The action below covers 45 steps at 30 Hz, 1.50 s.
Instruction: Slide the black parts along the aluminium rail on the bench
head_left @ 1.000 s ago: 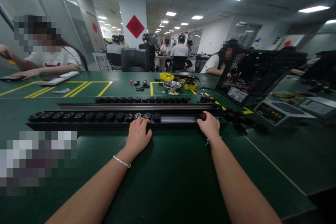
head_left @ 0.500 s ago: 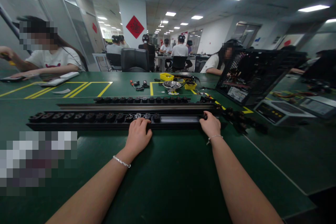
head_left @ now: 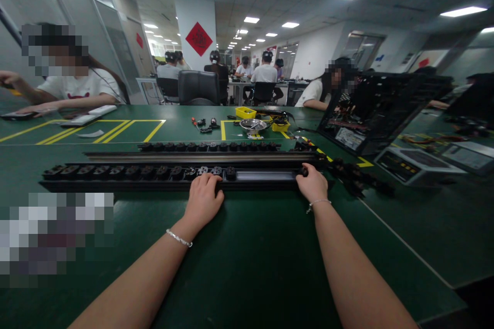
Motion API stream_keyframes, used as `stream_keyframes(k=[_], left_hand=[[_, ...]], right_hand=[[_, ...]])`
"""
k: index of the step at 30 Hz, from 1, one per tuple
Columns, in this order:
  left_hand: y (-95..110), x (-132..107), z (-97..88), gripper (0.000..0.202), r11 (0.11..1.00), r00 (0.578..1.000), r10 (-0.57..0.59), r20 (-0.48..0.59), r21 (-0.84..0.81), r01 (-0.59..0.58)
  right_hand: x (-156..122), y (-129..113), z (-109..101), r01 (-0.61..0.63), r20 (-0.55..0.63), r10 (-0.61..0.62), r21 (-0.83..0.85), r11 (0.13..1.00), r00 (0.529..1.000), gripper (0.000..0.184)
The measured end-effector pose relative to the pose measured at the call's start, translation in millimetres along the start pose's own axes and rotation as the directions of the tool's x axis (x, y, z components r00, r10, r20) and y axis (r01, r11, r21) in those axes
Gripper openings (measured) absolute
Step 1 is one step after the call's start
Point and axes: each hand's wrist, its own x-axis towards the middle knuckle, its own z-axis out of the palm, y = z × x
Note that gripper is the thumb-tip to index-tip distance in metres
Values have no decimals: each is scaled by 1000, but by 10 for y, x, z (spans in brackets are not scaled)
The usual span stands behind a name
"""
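A long black rail [head_left: 116, 185] lies across the green table, with a row of round black socket modules [head_left: 131, 170] set along its left and middle part. My left hand [head_left: 204, 196] has its fingers curled over the rail's front edge, by the modules near the middle. At the rail's right end my right hand [head_left: 313, 185] pinches a small black module [head_left: 304, 170], partly hidden by the fingers. Between that piece and the last module of the row, a stretch of bare channel [head_left: 266, 176] shows.
Behind lie a second rail [head_left: 193, 157] and a row of black modules [head_left: 219, 147]. Farther back are a metal bowl [head_left: 252, 125] and a yellow bin [head_left: 245, 112]. To the right stand an open computer case [head_left: 380, 108] and a boxy device [head_left: 417, 164]. Co-workers sit across the table.
My right hand has shifted slightly to the right along the rail's end with the black module. My left hand stays in place on the rail.
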Motion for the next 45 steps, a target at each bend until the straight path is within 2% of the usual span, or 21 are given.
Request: stream_keyframes(k=[7,16,23,29,36,45], left_hand=[[2,-2,2,28,1000,1000,9,-16,6,-9],[-26,-10,28,28,1000,999,18,-30,-17,-19],[-29,-8,19,28,999,999,23,-26,-32,-24],[-14,-8,-6,28,1000,1000,14,-1,-27,-14],[-26,-17,7,28,999,1000,11,-5,-39,-11],[-32,-30,5,28,998,1000,9,5,-61,-9]], right_hand=[[22,78,21,27,-69,-27,-7,1000,997,49],[82,151,37,11,-75,-6,61,998,997,50],[119,237,23,98,-67,-97,16,995,993,47],[177,314,37,87,-67,-81,90,992,994,50],[155,330,71,105,-121,-96,68,992,988,46],[137,343,83,93,-116,-79,120,988,990,46]])
